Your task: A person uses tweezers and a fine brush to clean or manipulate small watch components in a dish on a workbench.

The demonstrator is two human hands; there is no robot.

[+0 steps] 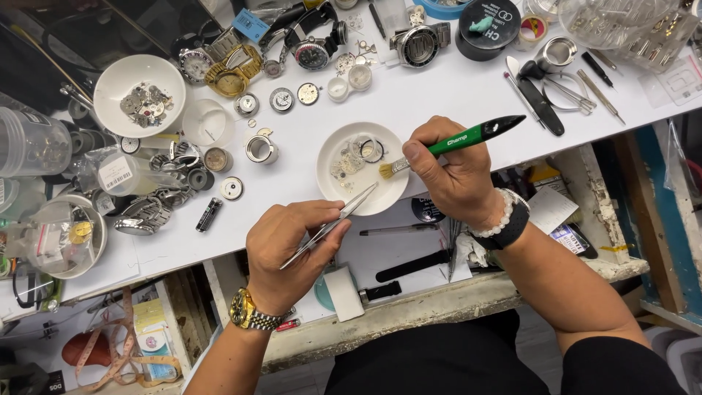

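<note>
You're at a watch repair bench, no doubt. The white worktop [439,95] is crowded with wristwatches [316,50] around 12 o'clock, loose movements [281,99] near the middle, and a bowl of gears and spare parts [140,99] at 10 o'clock. Screwdrivers and hand tools [578,91] sit at 2 o'clock, small parts jars [33,143] at 9. A worn, paint-chipped drawer [468,292] sticks out below, full of bits.
</note>
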